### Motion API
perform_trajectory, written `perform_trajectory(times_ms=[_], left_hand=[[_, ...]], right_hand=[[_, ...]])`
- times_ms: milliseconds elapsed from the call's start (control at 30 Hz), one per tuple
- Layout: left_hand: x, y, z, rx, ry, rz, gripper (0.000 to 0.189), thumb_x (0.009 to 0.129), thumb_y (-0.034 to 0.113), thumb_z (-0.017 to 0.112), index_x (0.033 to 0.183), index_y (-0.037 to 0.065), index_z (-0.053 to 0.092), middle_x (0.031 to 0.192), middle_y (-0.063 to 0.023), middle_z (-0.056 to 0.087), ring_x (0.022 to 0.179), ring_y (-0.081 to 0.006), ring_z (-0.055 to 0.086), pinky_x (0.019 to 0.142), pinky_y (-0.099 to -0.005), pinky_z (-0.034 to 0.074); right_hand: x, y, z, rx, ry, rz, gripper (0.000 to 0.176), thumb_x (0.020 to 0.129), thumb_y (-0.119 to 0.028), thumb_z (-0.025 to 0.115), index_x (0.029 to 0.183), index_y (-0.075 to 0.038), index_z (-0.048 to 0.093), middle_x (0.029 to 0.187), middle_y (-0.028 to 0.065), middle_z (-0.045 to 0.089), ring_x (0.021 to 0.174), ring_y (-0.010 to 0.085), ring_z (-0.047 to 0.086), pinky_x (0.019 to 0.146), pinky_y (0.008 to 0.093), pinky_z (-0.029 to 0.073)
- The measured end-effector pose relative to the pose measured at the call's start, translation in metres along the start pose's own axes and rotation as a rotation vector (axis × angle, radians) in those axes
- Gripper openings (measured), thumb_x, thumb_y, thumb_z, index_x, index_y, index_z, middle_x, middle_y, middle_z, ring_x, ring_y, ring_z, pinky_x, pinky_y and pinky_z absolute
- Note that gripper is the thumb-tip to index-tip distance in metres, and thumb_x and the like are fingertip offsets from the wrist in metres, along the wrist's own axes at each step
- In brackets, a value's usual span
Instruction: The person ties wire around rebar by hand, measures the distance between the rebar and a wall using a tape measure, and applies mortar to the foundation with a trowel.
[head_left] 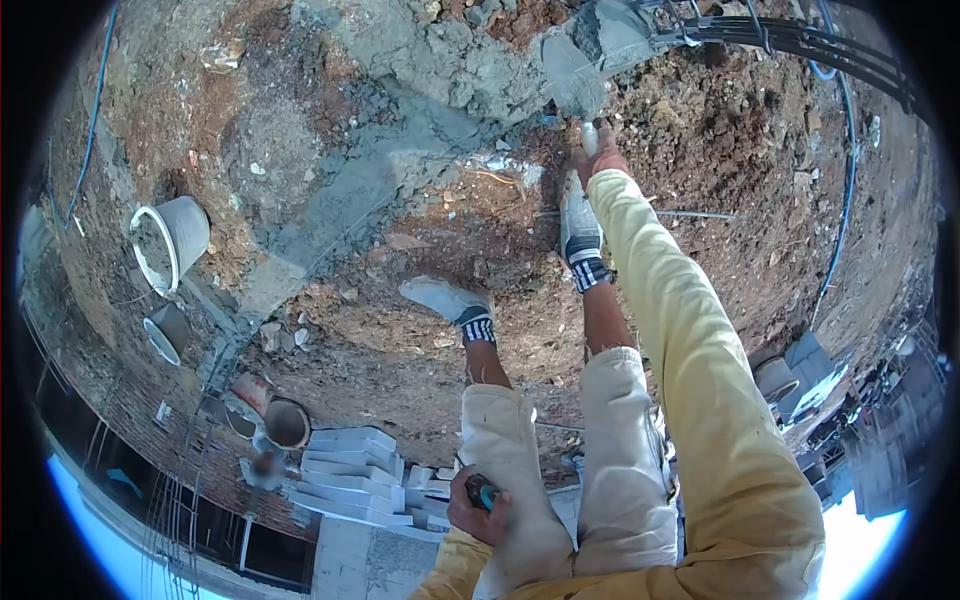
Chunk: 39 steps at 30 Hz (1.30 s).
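My right hand [602,155], at the end of an outstretched yellow sleeve, is closed around the pale handle of a trowel [572,78]. The trowel's grey, mortar-smeared blade lies against the wet mortar [440,75] at the top of the view. Close to my left thigh, my left hand [478,508] is wrapped round a small black and teal object [484,491], whose kind I cannot make out. My two mortar-dusted shoes, the left one [440,297] and the right one [578,215], stand on the soil below the trowel.
Bundled steel bars [780,32] stretch across the upper right. A bucket [185,232] lies on its side at the left, with a smaller container [170,330] below it. Stacked white slabs [350,470] sit at lower left. A blue hose [850,200] runs down the right side.
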<state>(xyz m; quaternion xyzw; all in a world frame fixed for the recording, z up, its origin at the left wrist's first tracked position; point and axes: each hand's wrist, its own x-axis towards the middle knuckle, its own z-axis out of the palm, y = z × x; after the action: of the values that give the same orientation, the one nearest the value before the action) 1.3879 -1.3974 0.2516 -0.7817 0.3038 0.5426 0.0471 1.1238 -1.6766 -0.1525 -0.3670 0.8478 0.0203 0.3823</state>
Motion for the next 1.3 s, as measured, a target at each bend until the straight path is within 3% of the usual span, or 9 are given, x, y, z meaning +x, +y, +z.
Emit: perform_trajectory(times_ms=[133, 200, 533, 767, 967, 1133, 1233, 1267, 1300], left_hand=[[0.010, 0.009, 0.015, 0.124, 0.006, 0.037, 0.063, 0.063, 0.025, 0.072, 0.115, 0.002, 0.044, 0.098, -0.0178, 0.055, 0.086, -0.0324, 0.057, 0.076, -0.0394, 0.047], [0.013, 0.007, 0.014, 0.135, -0.007, 0.011, 0.065, 0.062, 0.028, 0.073, 0.114, 0.001, 0.046, 0.100, -0.0184, 0.056, 0.087, -0.0330, 0.058, 0.076, -0.0398, 0.048], [0.019, 0.005, -0.004, 0.065, 0.006, -0.012, 0.064, 0.063, 0.028, 0.073, 0.113, 0.001, 0.045, 0.097, -0.0166, 0.056, 0.086, -0.0319, 0.058, 0.076, -0.0390, 0.048], [0.018, -0.001, -0.002, 0.007, 0.010, -0.036, 0.063, 0.063, 0.028, 0.073, 0.114, 0.002, 0.044, 0.096, -0.0158, 0.057, 0.085, -0.0320, 0.058, 0.075, -0.0395, 0.048], [0.019, -0.001, -0.008, -0.051, 0.041, 0.005, 0.061, 0.064, 0.021, 0.070, 0.116, 0.003, 0.042, 0.093, -0.0151, 0.056, 0.079, -0.0290, 0.058, 0.070, -0.0376, 0.048], [0.016, -0.018, -0.024, -0.164, 0.042, -0.027, 0.063, 0.066, 0.027, 0.072, 0.117, 0.003, 0.043, 0.093, -0.0149, 0.056, 0.083, -0.0281, 0.058, 0.072, -0.0357, 0.048], [0.012, -0.032, -0.033, -0.205, 0.054, -0.069, 0.063, 0.068, 0.029, 0.072, 0.117, 0.002, 0.044, 0.095, -0.0156, 0.057, 0.087, -0.0290, 0.058, 0.076, -0.0363, 0.048], [0.012, -0.033, -0.038, -0.246, 0.064, -0.073, 0.063, 0.068, 0.030, 0.071, 0.117, 0.001, 0.044, 0.097, -0.0167, 0.057, 0.089, -0.0302, 0.057, 0.079, -0.0370, 0.047], [0.012, -0.036, -0.043, -0.290, 0.064, -0.069, 0.062, 0.069, 0.030, 0.071, 0.117, 0.000, 0.045, 0.098, -0.0177, 0.058, 0.092, -0.0314, 0.057, 0.081, -0.0377, 0.046]], right_hand=[[0.049, 0.055, 0.086, 0.220, -0.159, -0.085, 0.057, 0.072, -0.032, 0.065, 0.120, -0.010, 0.042, 0.099, 0.0178, 0.059, 0.089, 0.0340, 0.059, 0.080, 0.0387, 0.046], [0.000, -0.005, 0.029, -0.184, -0.170, -0.164, 0.059, 0.073, -0.033, 0.065, 0.123, -0.011, 0.041, 0.102, 0.0176, 0.059, 0.090, 0.0337, 0.059, 0.080, 0.0384, 0.046], [-0.003, -0.037, -0.005, -0.272, -0.273, -0.217, 0.059, 0.074, -0.033, 0.061, 0.124, -0.010, 0.040, 0.102, 0.0229, 0.059, 0.095, 0.0366, 0.059, 0.085, 0.0413, 0.045], [-0.016, -0.071, -0.002, -0.551, -0.458, -0.515, 0.045, 0.079, -0.027, 0.058, 0.120, -0.016, 0.045, 0.097, 0.0155, 0.063, 0.090, 0.0374, 0.060, 0.081, 0.0429, 0.047], [-0.074, -0.084, 0.069, -0.609, -0.850, -0.523, 0.045, 0.080, -0.024, 0.059, 0.120, -0.012, 0.044, 0.098, 0.0197, 0.060, 0.094, 0.0372, 0.058, 0.082, 0.0450, 0.045], [-0.164, -0.066, 0.100, -0.669, -0.891, -0.661, 0.047, 0.077, -0.030, 0.063, 0.117, -0.010, 0.048, 0.099, 0.0216, 0.060, 0.095, 0.0386, 0.057, 0.081, 0.0449, 0.046], [-0.207, -0.065, 0.112, -0.618, -1.047, -0.397, 0.041, 0.084, -0.035, 0.057, 0.115, -0.009, 0.050, 0.098, 0.0214, 0.061, 0.090, 0.0325, 0.060, 0.078, 0.0410, 0.046], [-0.224, -0.082, 0.097, -0.843, -0.997, -0.633, 0.041, 0.085, -0.036, 0.055, 0.116, -0.008, 0.050, 0.100, 0.0221, 0.060, 0.091, 0.0312, 0.060, 0.079, 0.0406, 0.046], [-0.240, -0.089, 0.097, -0.814, -1.064, -0.581, 0.045, 0.083, -0.037, 0.057, 0.117, -0.008, 0.049, 0.103, 0.0221, 0.059, 0.094, 0.0317, 0.059, 0.081, 0.0405, 0.045]])
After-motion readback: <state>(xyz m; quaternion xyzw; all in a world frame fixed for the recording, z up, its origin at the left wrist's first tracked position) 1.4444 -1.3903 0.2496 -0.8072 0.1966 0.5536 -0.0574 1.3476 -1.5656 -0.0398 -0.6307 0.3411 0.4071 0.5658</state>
